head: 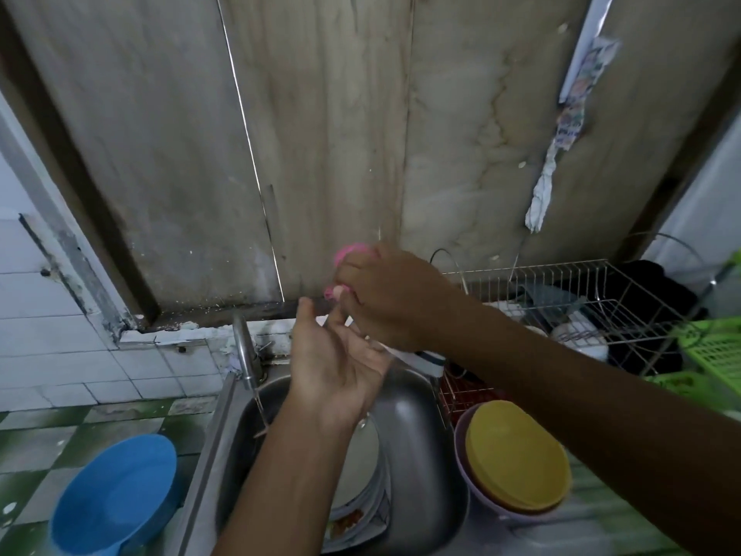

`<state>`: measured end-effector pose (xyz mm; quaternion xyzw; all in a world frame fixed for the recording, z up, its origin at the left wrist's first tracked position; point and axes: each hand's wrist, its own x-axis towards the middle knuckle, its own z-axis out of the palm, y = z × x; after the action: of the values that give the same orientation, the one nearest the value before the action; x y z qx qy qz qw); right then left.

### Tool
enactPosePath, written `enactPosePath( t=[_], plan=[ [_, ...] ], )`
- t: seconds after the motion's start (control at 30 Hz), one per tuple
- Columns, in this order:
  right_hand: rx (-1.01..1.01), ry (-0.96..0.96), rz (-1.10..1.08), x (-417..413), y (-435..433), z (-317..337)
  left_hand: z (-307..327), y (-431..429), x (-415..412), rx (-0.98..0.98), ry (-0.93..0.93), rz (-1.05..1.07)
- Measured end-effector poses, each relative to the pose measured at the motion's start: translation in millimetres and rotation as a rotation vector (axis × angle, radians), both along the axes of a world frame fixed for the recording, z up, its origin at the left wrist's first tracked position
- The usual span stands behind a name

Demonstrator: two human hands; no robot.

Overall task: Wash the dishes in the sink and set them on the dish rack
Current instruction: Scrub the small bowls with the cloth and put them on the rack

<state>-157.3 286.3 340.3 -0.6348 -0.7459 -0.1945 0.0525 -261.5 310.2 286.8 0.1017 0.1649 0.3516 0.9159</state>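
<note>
Early stage. Above the sink (417, 435), we see the right hand (385, 298) gripping a pink scrubber (349, 252) and the left hand (337, 367) open, palm up. Soiled plates (361, 467) lie in the sink (unwashed, we judge); the dish rack (581, 298), right of the sink, awaits them.

Pink scrubber (353, 250) — yellow bowl (517, 455)

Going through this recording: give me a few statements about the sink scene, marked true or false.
1. The right hand holds a pink scrubber. True.
2. The left hand grips a plate. False: it is open and holds nothing.
3. The yellow bowl sits in the sink. False: it sits in a purple bowl beside the sink.
4. Plates lie in the sink. True.
</note>
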Motion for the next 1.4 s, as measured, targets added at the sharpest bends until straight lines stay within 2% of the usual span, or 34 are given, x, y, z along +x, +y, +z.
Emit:
enactPosePath(
  t=[0.03,0.1,0.17,0.27,0.37,0.4,0.47,0.57,0.67,0.83,0.93,1.0,1.2,1.33,1.4],
  plan=[
    [0.159,-0.082,0.066,3,-9,-6,2,0,3,-0.044,-0.051,0.002],
    [0.353,-0.057,0.144,13,-27,-17,5,-2,8,-0.073,-0.131,-0.019],
    [0.401,0.095,0.153,22,-46,-27,13,-11,16,-0.044,-0.155,-0.107],
    [0.615,0.226,0.138,39,-80,-46,24,-34,37,-0.008,-0.124,-0.117],
    [0.817,0.463,-0.060,73,-116,-71,22,-60,73,0.081,-0.042,-0.118],
    [0.883,0.583,-0.145,84,-125,-80,19,-70,87,0.092,0.003,-0.124],
    [1.017,0.954,-0.259,99,-142,-90,10,-85,113,0.107,0.043,-0.127],
    [1.092,1.458,-0.420,132,-180,-108,-1,-113,155,0.123,0.098,-0.205],
    [0.981,1.813,-0.519,171,-217,-133,-22,-126,183,0.101,0.185,-0.278],
    [0.730,2.421,-0.316,208,-288,-174,-71,-158,248,0.052,0.297,-0.449],
    [0.755,2.536,-0.268,224,-311,-204,-102,-180,288,0.043,0.375,-0.518],
    [0.805,2.520,-0.331,233,-318,-219,-118,-185,301,0.102,0.460,-0.587],
    [0.812,2.687,-0.509,289,-344,-277,-161,-192,359,0.326,0.938,-0.717],
    [0.856,2.782,-0.506,316,-348,-294,-164,-201,390,0.442,1.039,-0.934],
    [0.893,2.802,-0.456,325,-351,-301,-171,-203,403,0.473,1.049,-0.963]
  ],
)
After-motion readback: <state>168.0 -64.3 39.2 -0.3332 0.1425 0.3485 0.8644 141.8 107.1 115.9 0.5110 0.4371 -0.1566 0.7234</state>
